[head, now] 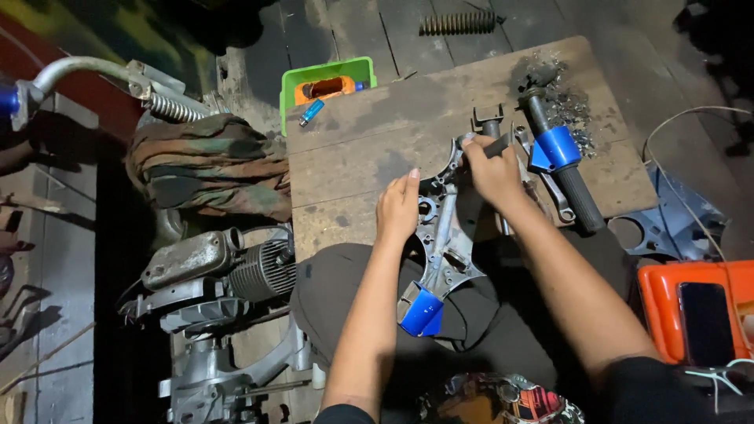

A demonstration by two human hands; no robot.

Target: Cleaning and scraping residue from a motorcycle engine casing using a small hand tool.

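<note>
Centrally, a grey cast-metal engine cover (pixel 441 235) with a blue-taped lower end lies half on the person's lap, half on a worn wooden board (pixel 353 149). The left hand (pixel 397 208) rests flat and open on its left edge, while the right hand (pixel 493 171) is curled around its top rim. Beyond, a blue-banded handlebar grip (pixel 561 161) lies near the board's right edge, a green tray (pixel 326 78) at its far-left corner, with bare wood between.
</note>
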